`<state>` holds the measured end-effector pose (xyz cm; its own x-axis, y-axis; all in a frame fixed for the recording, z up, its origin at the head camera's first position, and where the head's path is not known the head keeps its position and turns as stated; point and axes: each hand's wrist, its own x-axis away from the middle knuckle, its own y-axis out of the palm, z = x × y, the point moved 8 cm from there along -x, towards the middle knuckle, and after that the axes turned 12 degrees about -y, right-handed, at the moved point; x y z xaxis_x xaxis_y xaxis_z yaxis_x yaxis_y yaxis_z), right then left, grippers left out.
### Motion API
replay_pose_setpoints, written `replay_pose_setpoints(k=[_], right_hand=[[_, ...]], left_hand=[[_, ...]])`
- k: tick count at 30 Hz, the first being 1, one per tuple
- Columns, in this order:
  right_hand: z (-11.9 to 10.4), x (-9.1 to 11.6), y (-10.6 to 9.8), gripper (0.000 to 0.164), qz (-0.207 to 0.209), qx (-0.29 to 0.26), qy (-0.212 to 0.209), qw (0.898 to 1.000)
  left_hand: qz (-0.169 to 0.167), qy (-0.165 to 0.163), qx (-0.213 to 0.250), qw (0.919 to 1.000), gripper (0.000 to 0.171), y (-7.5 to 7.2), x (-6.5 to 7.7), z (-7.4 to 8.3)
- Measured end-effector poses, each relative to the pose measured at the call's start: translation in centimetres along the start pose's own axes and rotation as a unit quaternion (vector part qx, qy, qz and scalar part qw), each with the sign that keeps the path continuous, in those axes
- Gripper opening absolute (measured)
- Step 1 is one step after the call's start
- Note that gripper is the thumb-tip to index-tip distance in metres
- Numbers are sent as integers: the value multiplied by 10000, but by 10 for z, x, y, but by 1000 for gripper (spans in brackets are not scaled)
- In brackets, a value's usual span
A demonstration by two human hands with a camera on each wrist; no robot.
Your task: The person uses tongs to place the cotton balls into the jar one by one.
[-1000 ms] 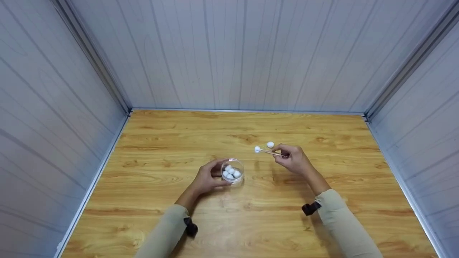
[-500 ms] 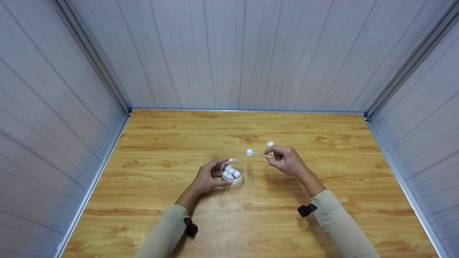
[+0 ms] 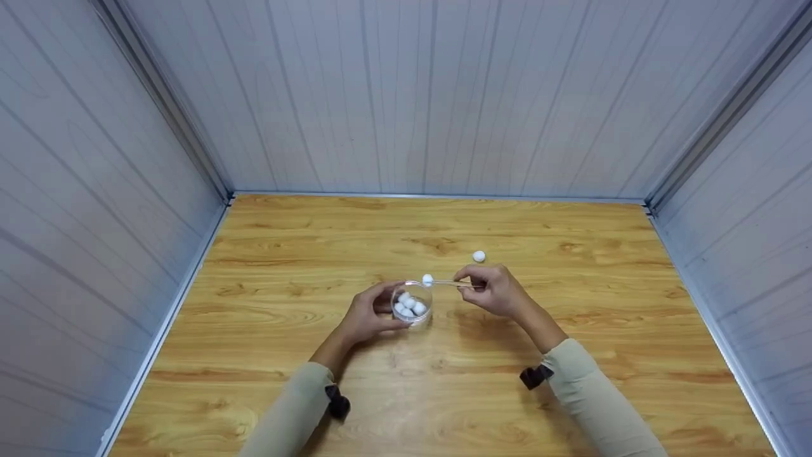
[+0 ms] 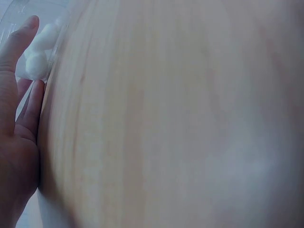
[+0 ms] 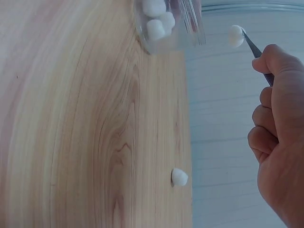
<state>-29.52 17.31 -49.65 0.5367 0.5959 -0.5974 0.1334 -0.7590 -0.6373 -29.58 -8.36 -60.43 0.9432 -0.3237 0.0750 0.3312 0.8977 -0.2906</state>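
My left hand (image 3: 368, 315) grips a clear jar (image 3: 425, 315) round its side, thumb on the near side and fingers on the far side. Several white cotton balls (image 3: 406, 305) lie inside it. Between thumb and fingers my right hand (image 3: 495, 291) pinches slim metal tweezers (image 3: 447, 282). Their tips hold one cotton ball (image 3: 427, 279), raised by the jar's far right rim in the head view. The right wrist view shows this held cotton ball (image 5: 236, 36) apart from the jar (image 5: 164, 42).
A single loose cotton ball (image 3: 479, 256) lies on the wooden table (image 3: 317, 241), beyond my right hand. Pale panel walls (image 3: 406, 95) enclose the table at the back and both sides. A small black camera sits on each wrist.
My right hand has moved left and slightly nearer, carrying the tweezers and cotton ball from the open table to the jar's rim. The left hand and jar have stayed still.
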Motion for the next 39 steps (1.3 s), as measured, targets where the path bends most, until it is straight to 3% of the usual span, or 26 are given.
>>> replay_pose_setpoints(k=[7, 28, 39], right_hand=[[-3, -1, 8, 17, -245, -59, 140, 9996], [-2, -2, 15, 14, -329, -120, 77, 9994], [3, 0, 14, 17, -324, -94, 174, 9993]], left_hand=[[16, -49, -26, 10000, 84, 0, 0, 0], [30, -143, -63, 9999, 83, 0, -1, -2], [71, 61, -193, 9998, 83, -1, 0, -1]])
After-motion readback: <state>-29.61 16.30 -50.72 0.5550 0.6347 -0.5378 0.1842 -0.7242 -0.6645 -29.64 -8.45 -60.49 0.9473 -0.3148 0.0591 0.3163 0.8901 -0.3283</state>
